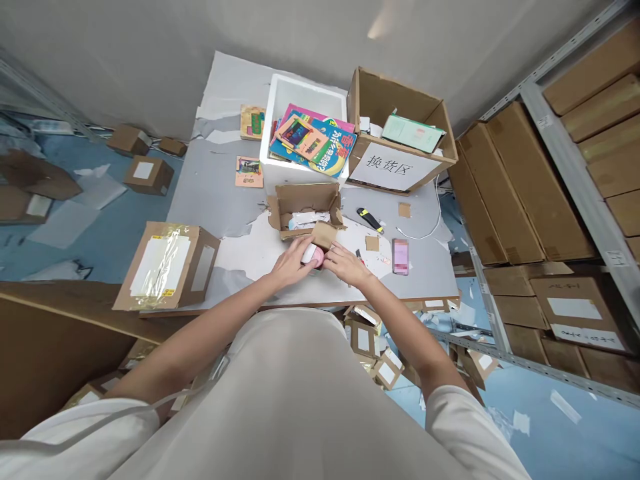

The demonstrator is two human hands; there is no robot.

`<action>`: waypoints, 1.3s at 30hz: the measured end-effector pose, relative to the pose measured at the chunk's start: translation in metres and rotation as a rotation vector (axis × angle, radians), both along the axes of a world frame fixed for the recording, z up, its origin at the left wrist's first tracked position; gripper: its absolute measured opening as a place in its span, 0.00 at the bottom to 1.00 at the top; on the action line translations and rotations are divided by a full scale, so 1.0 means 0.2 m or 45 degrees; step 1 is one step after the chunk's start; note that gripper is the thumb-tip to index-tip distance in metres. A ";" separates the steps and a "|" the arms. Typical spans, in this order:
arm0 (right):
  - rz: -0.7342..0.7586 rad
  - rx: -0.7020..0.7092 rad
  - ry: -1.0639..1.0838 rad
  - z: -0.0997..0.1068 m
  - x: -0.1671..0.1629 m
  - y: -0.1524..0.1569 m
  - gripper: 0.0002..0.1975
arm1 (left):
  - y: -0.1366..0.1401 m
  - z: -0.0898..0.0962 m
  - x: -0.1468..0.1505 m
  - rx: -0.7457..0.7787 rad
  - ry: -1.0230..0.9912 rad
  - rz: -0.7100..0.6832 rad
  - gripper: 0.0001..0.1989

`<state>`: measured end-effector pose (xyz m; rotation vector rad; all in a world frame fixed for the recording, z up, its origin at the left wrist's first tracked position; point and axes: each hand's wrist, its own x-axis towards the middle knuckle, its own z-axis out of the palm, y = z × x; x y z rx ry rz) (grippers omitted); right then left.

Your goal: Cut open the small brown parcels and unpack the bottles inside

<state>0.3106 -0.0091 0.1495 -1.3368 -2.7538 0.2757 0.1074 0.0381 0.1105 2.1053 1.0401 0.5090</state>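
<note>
Just in front of me, near the table's front edge, my left hand (293,264) is closed on a small pink and white rounded object (317,255), whose exact kind I cannot make out. My right hand (346,264) has its fingers curled against a small cardboard box (324,235), its upright flap rising behind the pink object. The box's lower part is hidden by the hands. Right behind stands a larger opened cardboard box (306,199) with white and pale blue packets (309,219) inside.
A black and yellow box cutter (370,220) and a pink-screened phone (400,257) lie to the right. Behind are a white foam box (275,170) of books and a labelled carton (423,175). A taped parcel (165,267) sits at left; shelves (555,153) of cartons line the right.
</note>
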 end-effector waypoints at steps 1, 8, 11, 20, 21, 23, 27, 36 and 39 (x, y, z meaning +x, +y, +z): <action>-0.030 -0.009 0.028 -0.01 0.01 -0.02 0.15 | 0.00 0.02 0.01 0.026 0.041 -0.016 0.34; -0.057 0.003 0.039 -0.05 0.07 -0.16 0.09 | 0.05 0.02 0.02 0.059 0.020 0.024 0.24; -0.066 -0.038 0.006 0.00 0.01 -0.13 0.11 | 0.05 0.00 -0.04 0.037 -0.013 -0.082 0.24; -0.083 -0.107 -0.362 0.11 -0.22 0.10 0.12 | 0.06 -0.02 -0.02 0.032 0.171 -0.160 0.48; -0.049 -0.098 -0.382 0.11 -0.22 0.11 0.13 | 0.06 -0.03 -0.01 0.021 0.159 -0.143 0.47; 0.009 -0.091 -0.421 0.10 -0.22 0.12 0.13 | 0.06 -0.04 0.01 0.013 0.125 -0.137 0.45; 0.138 -0.147 -0.463 0.17 -0.20 0.16 0.13 | 0.05 -0.06 0.01 0.045 0.100 -0.140 0.38; 0.006 -0.033 0.122 0.92 0.13 0.12 0.32 | 0.01 -0.04 -0.01 0.059 0.091 -0.062 0.41; -0.229 0.092 0.470 1.00 0.33 0.08 0.30 | 0.00 0.00 -0.02 0.040 0.106 -0.050 0.47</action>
